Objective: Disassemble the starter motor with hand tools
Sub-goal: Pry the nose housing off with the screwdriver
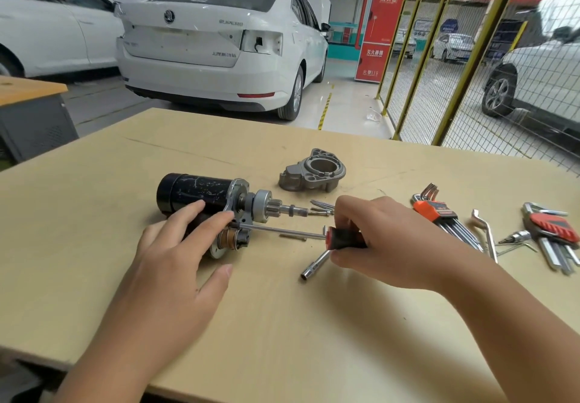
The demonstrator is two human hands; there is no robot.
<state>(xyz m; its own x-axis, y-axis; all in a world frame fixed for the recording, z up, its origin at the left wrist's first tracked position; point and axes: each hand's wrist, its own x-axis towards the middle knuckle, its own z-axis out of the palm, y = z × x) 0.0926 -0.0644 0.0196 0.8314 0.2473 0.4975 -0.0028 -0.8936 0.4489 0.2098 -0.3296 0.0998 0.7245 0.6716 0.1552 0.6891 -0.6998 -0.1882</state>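
**Garage desk, starter half apart**

Wooden desk (94, 214) in a car workshop. Starter motor (201, 195) lies at 9 o'clock of centre; left hand (175, 255), fingers spread, presses it down. Right hand (373, 239) grips the screwdriver (314, 235), tip at the motor.

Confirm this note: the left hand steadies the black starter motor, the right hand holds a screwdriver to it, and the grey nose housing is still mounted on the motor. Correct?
Not quite. In the head view the grey nose housing is already off, lying on the table behind the starter motor. The rest stands: the left hand steadies the motor and the right hand holds the screwdriver to it.
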